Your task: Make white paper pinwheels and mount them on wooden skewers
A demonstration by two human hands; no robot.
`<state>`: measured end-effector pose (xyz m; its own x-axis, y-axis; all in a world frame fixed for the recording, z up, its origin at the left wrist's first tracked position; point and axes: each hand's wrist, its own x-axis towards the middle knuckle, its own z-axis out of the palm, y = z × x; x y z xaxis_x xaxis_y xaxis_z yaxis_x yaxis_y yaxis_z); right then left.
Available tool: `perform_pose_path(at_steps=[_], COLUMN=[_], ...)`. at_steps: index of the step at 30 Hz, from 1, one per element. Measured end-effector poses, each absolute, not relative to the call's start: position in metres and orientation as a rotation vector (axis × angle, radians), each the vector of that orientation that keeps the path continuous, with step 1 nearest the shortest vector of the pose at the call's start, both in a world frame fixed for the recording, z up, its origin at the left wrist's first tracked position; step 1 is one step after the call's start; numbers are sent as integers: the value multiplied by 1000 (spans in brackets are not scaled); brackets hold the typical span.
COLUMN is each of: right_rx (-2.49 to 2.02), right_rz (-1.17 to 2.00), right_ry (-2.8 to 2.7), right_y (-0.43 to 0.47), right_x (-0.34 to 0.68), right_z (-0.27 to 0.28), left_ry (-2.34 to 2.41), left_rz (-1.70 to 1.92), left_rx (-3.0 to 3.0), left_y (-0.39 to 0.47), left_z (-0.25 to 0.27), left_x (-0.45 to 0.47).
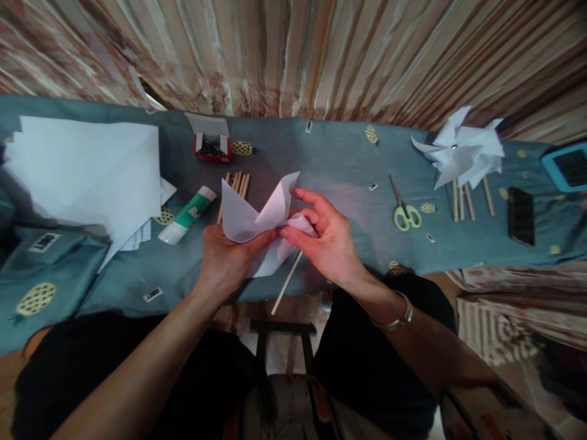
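Between my two hands is a white paper pinwheel (pixel 241 215), its blades curled up and folded toward the middle. My left hand (pixel 232 253) is closed on its left side, thumb pressed near the centre. My right hand (pixel 328 238) pinches the paper at the centre and right, with the index finger against a raised blade. A thin wooden stick (pixel 287 284) slants down below the paper; its upper end is hidden. Behind the pinwheel lie several short wooden sticks (pixel 238 183). A green and white glue stick (pixel 188 215) rests left of my left hand.
White paper sheets (pixel 92 171) are stacked at the left. An open red box (pixel 212 146) of small dark pieces stands at the back. Scissors (pixel 404 211) lie to the right, near several pinwheels (pixel 468 146) on sticks, a black phone (pixel 521 215) and a blue-framed device (pixel 568 166). A patterned cloth (pixel 348 159) covers the table.
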<state>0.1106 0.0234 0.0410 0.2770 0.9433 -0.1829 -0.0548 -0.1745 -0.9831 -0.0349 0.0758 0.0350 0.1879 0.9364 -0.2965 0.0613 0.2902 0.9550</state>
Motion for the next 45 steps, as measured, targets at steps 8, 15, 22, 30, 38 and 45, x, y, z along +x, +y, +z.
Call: perform_pose_path(at_steps=[8, 15, 22, 30, 38, 45], right_rx=[-1440, -1447, -1471, -1519, -1500, -1504], right_rz=[1180, 1156, 1102, 766, 868, 970], right_ry=[-854, -895, -889, -892, -903, -947], right_y=[23, 21, 17, 3, -19, -27], right_x=[110, 108, 126, 210, 210, 194], right_z=[43, 43, 43, 53, 54, 58], left_ry=[1230, 1212, 973, 925, 771, 760], left_rz=[798, 798, 726, 680, 423, 417], left_rx=[1138, 1217, 1161, 1549, 2422, 2428], left_y=[73, 71, 72, 69, 56, 53], left_z=[35, 30, 37, 16, 2, 2], left_x=[-35, -37, -33, -29, -19, -17])
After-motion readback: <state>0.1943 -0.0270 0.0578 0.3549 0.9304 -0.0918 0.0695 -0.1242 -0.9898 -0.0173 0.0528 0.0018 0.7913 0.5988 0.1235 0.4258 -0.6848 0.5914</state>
